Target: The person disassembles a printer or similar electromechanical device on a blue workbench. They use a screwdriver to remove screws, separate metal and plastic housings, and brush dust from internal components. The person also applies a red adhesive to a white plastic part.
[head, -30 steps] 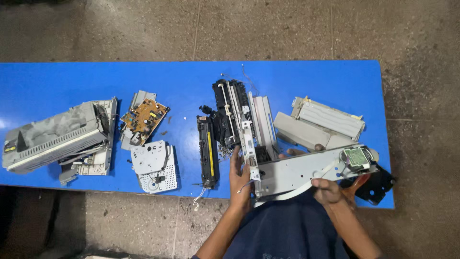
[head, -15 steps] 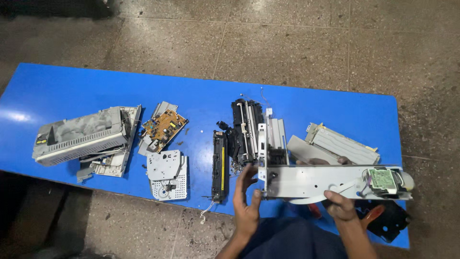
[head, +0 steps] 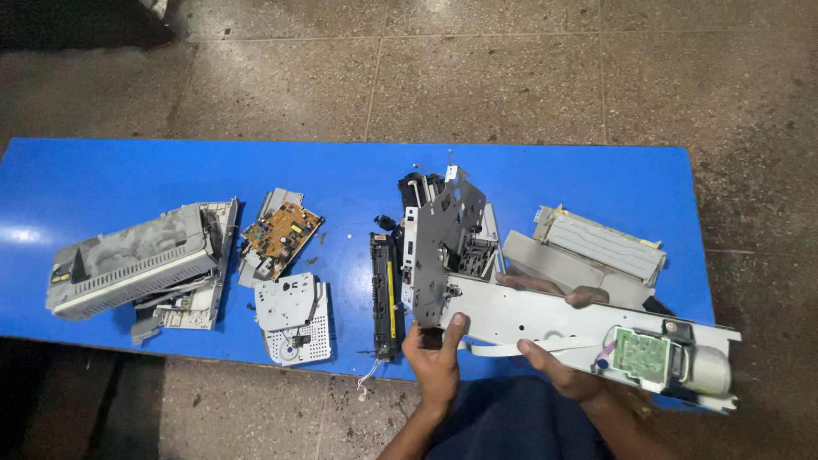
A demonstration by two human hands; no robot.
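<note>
Both hands grip a white metal printer frame [head: 545, 319] over a blue counter [head: 102, 187]: left hand [head: 436, 362] at its end, right hand [head: 567, 370] underneath.

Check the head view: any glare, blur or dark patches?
Head view: glare spot on the blue table at its left end; floor under the near edge falls into deep shadow; the metal frame held by the left hand and right hand looks sharp; corners dim.
</note>
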